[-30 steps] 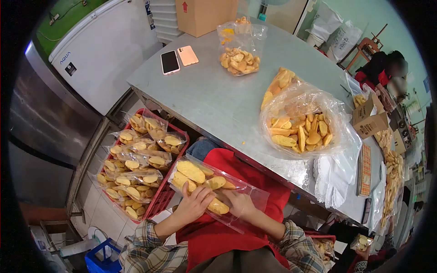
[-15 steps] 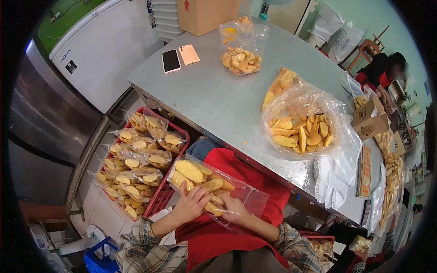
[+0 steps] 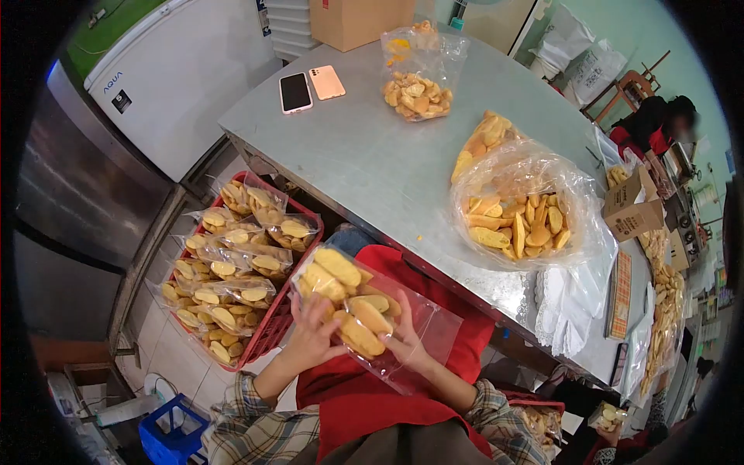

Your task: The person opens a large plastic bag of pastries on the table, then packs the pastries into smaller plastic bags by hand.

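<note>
Over my lap, a see-through plastic bag of oval yellow biscuits lies tilted between both hands. My left hand grips its left side, with fingers against the film. On the opposite side, my right hand holds the bag near the biscuits. Its flat, unfilled end points to the right. Left of my lap stands a red crate full of similar filled bags. A large plastic bag of loose biscuits sits with its mouth apart on the metal table.
Two phones, one dark-screened and one pink, lie on the table near another biscuit bag. Empty plastic bags rest at the table's right edge. A co-worker is at the far right. A blue plastic stool stands lower left.
Both hands have lifted and tipped the bag slightly, and the biscuits inside have shifted. My right hand has moved up along its side, fingers now more upright. The camera view has shifted slightly.
</note>
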Demonstrator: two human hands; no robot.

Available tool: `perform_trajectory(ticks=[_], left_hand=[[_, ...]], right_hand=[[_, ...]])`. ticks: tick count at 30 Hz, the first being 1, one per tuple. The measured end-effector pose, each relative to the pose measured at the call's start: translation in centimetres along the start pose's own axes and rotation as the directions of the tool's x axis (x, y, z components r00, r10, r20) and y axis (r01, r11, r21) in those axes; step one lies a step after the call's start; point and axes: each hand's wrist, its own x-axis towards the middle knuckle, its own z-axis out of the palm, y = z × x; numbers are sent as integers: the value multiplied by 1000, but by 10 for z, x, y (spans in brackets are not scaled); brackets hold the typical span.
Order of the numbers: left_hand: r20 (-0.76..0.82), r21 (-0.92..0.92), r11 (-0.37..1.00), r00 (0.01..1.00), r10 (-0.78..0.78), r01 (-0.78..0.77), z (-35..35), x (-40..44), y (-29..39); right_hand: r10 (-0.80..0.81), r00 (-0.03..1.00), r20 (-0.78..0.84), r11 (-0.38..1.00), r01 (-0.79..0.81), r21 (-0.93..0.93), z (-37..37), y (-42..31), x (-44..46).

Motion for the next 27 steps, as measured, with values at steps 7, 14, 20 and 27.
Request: perform_trajectory(ticks=[7,14,20,27], left_hand=[[136,-956,-57,262,-955,289,39,-6,38],[277,-947,-163,448,-850,276,14,33,60],[366,-914,-241,404,-838,327,14,37,62],[311,-938,-205,415,-855,280,23,32,65]], right_hand=[[-11,999,-32,974,18,226,18,6,8],[170,981,89,985,-168,-31,22,-7,6],[65,994,89,981,-48,-185,18,0,5],[104,995,9,987,-102,-121,23,-4,4]])
